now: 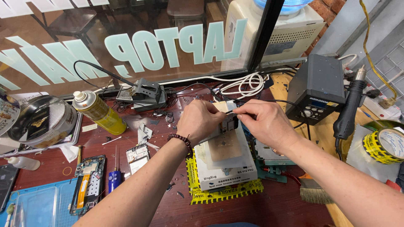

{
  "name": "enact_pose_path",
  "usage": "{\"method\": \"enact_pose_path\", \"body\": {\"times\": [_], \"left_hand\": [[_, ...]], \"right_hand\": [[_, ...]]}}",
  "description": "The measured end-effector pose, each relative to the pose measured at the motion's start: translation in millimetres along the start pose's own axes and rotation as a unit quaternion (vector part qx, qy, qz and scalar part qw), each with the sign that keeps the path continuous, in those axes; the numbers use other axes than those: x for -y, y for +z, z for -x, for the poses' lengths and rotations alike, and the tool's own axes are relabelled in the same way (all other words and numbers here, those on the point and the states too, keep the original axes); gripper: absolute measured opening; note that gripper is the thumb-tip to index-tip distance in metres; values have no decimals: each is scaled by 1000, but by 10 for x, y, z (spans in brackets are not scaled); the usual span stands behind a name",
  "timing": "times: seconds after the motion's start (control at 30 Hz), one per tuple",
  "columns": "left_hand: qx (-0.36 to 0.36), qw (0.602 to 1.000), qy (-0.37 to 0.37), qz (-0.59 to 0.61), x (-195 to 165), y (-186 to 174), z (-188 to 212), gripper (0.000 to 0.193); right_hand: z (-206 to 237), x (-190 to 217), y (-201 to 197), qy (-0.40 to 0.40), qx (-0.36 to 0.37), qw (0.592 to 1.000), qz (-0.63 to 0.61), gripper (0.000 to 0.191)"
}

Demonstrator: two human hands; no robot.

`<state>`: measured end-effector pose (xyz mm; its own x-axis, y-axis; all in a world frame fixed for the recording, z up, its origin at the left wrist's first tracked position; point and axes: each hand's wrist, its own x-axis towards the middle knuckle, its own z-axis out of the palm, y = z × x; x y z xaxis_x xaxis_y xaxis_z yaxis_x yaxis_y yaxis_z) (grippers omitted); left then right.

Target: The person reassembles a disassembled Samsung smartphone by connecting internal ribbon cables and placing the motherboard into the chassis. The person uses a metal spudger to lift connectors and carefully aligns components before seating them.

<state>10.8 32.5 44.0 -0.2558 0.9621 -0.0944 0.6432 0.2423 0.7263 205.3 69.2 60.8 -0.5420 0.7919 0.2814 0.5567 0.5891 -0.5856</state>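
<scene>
My left hand (200, 120) and my right hand (265, 122) meet over a white heating pad (225, 162) in the middle of the bench. Between them they pinch a small phone part (229, 120) with a white piece on top; the fingers hide most of it. The left wrist wears a dark bead bracelet (182, 141). The pad rests on yellow and black tape strips (223, 193).
A yellow spray can (99, 111) lies at left near a round metal tin (40, 120). An opened phone (89, 183), a blue screwdriver (114, 178) and a blue mat (38, 206) sit front left. A hot-air station (317, 86), its handle (349, 109), a tape roll (385, 145) and a brush (313, 191) stand right.
</scene>
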Motion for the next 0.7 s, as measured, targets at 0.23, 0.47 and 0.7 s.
{"method": "enact_pose_path", "body": {"times": [0.23, 0.47, 0.7], "left_hand": [[55, 998, -19, 28, 78, -19, -104, 34], [60, 995, -56, 56, 107, -13, -136, 35], [46, 998, -36, 26, 64, -12, -104, 34]], "right_hand": [[12, 39, -11, 23, 11, 1000, -13, 18], [28, 10, 12, 12, 0, 1000, -15, 17], [28, -15, 25, 3, -3, 1000, -15, 17]]}}
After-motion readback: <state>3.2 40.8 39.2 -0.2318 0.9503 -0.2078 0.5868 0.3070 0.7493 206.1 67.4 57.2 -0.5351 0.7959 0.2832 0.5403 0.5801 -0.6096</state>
